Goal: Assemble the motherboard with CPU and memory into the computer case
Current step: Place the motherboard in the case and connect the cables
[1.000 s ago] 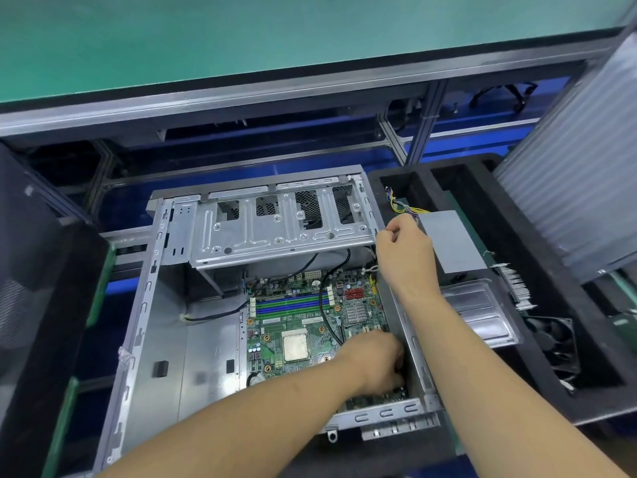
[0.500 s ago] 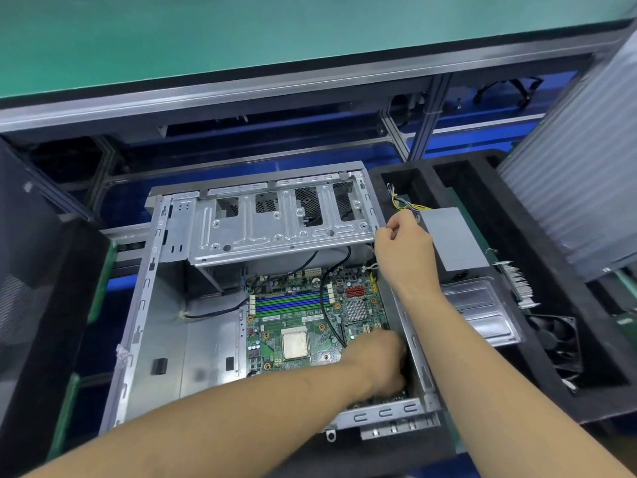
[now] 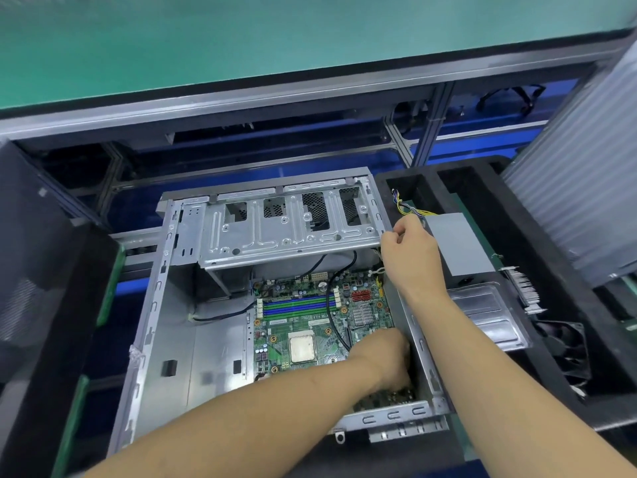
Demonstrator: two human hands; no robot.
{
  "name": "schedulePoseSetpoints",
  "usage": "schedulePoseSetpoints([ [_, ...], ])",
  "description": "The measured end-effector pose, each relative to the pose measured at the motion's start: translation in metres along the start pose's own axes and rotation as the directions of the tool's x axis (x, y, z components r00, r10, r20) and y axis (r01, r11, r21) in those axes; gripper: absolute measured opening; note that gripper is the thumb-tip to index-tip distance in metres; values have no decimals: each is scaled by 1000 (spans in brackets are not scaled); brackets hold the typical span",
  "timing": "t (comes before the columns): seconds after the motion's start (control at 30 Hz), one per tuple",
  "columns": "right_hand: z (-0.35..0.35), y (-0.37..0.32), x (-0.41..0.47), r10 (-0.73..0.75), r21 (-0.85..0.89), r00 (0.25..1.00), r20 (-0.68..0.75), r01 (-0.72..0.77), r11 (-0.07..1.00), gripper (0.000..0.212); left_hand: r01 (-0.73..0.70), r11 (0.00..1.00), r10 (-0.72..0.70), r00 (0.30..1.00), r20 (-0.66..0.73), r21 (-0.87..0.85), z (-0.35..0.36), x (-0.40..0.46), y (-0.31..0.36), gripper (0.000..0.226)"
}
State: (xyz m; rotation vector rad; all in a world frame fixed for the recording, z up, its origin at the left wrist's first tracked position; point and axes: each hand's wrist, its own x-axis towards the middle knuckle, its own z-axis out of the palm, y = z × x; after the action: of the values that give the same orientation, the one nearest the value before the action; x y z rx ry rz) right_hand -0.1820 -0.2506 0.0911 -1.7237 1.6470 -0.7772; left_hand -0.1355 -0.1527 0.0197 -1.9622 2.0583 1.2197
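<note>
A grey metal computer case [image 3: 162, 343] lies open in front of me. The green motherboard [image 3: 303, 326] sits inside its right half, with a square CPU [image 3: 302, 346] and blue and green memory slots [image 3: 296, 305]. My left hand [image 3: 382, 357] reaches across into the case and presses down on the board's near right part, fingers curled and hidden against the case wall. My right hand [image 3: 410, 253] grips the right case wall at the corner of the drive cage [image 3: 282, 232].
A black foam tray [image 3: 537, 257] stands right of the case, holding a grey power supply [image 3: 458, 246] with coloured wires, a metal plate [image 3: 489, 315] and a black fan [image 3: 565, 353]. A dark panel [image 3: 38, 288] lies on the left. A green bench top [image 3: 275, 36] runs behind.
Both hands stay almost where they were. The left hand has shifted slightly on the board's right part; the view has drifted a little.
</note>
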Motion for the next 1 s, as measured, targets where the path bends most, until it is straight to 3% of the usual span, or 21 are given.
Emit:
schedulePoseSetpoints([
  [0.23, 1, 0, -1, -4, 16, 1000, -10, 4, 1000, 8, -233, 967, 217, 966, 142, 105, -22, -7, -22, 33],
  [0.5, 0, 2, 0, -9, 2, 1000, -13, 9, 1000, 8, -266, 945, 269, 963, 10, 191, -16, -14, -13, 17],
  [0.6, 1, 3, 0, -9, -2, 1000, -13, 9, 1000, 8, -272, 935, 290, 956, -46, 228, -11, -14, -11, 43],
  [0.8, 1, 2, 2, -8, -14, 1000, -9, 8, 1000, 8, -144, 989, 146, 984, -98, 25, 0, -9, -11, 44],
  [1.0, 2, 4, 3, -18, -30, 1000, -7, 18, 999, 7, -92, 996, 93, 989, -115, 10, 6, -5, -7, 39],
])
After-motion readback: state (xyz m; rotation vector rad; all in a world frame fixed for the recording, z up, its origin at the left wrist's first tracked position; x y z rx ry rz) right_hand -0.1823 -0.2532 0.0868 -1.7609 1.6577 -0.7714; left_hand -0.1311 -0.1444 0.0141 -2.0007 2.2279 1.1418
